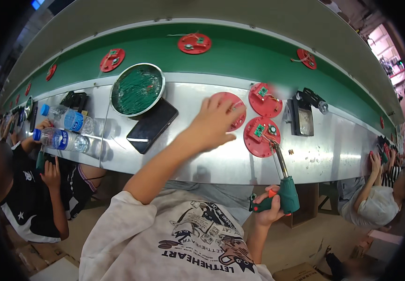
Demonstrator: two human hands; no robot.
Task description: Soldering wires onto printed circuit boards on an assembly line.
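My left hand [214, 122] lies spread on a red round disc [231, 110] on the steel bench, fingers apart. My right hand [269, 206] grips a green-handled soldering iron [287, 187] below the bench edge. Its metal tip reaches up to a second red disc [261, 136] that carries a small green circuit board. A third red disc [265, 99] with a green board lies just behind it.
A round metal tray [137, 89] of green parts and a black phone [152, 125] lie to the left. Two water bottles [62, 128] sit further left. A soldering stand [302, 117] sits right. More red discs ride the green conveyor belt [240, 56]. Other people sit on both sides.
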